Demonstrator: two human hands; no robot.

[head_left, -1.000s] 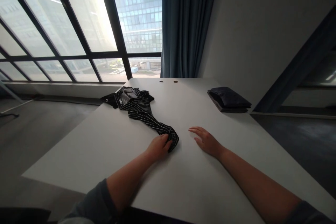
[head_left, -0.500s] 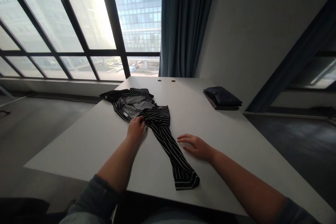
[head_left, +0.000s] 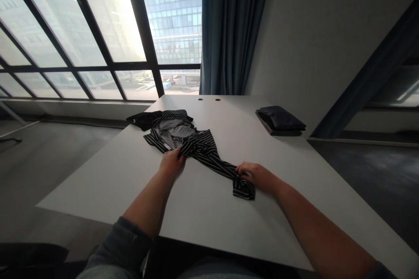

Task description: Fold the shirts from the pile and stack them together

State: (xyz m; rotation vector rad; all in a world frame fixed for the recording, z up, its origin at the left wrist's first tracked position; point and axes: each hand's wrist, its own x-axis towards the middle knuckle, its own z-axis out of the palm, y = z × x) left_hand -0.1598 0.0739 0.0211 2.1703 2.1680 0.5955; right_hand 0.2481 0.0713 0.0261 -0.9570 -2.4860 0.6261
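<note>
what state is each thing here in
garment: unfolded, rumpled
left hand: gripping the garment's near edge
right hand: gripping the sleeve near its end
stack: folded, lying flat
table: partly covered by garment and stack
window: bright with daylight
curtain: gathered beside the window

We record the garment point(head_left: 204, 146) as black with thin white stripes; its exposed inner side point(head_left: 176, 130) is paler grey, the striping fainter. We note the cloth point(head_left: 143, 120) at its left end as black with a small white mark. We find the tabletop point(head_left: 108, 192) plain white, the folded pile point(head_left: 282, 117) dark navy above dark grey, the curtain point(head_left: 229, 30) slate blue, the sleeve point(head_left: 121, 244) grey-blue.
</note>
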